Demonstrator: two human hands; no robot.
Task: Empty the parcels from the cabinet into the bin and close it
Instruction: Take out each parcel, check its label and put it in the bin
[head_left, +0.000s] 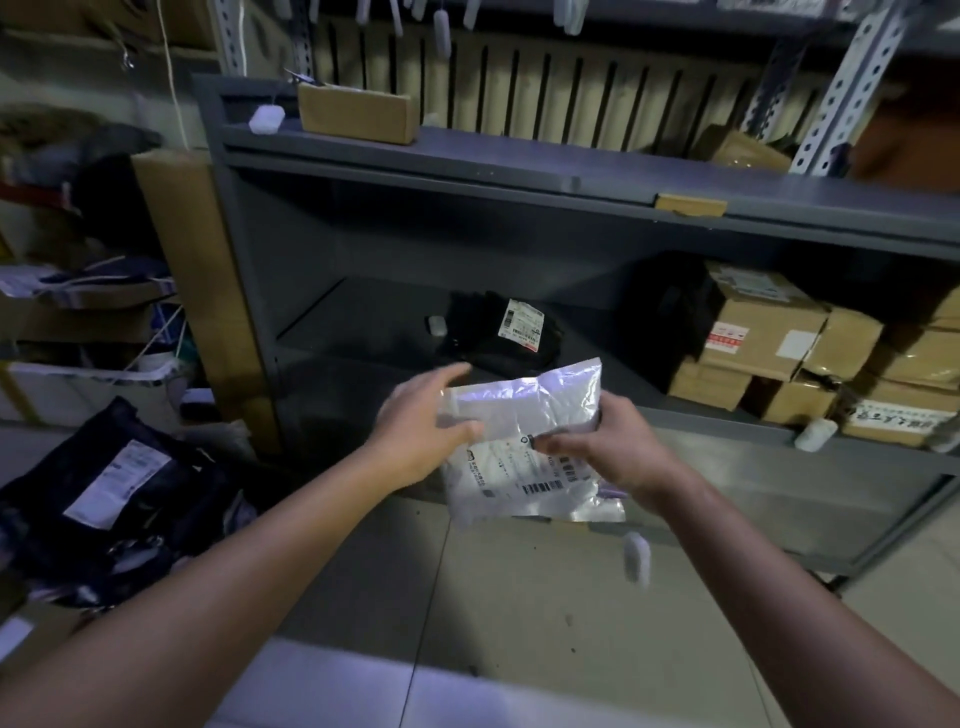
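A white plastic parcel (524, 415) with a barcode label hangs in front of the grey cabinet (322, 171). My left hand (421, 431) holds its left edge, thumb on the front and fingers behind. My right hand (602, 447) grips its right side, fingers curled over the label. Inside the cabinet's lower shelf lies a black parcel (498, 332) with a white label. Cardboard boxes (763, 338) are stacked on the shelf's right side. At the lower left, dark parcels (114, 483) lie piled in what looks like the bin; its rim is hard to make out.
A small cardboard box (358, 111) and a white tag (266, 119) sit on the cabinet's top. A tall flat carton (197, 280) leans against the cabinet's left side. Cluttered shelves stand at far left. A white tag (636, 556) dangles below the parcel over the tiled floor (519, 623).
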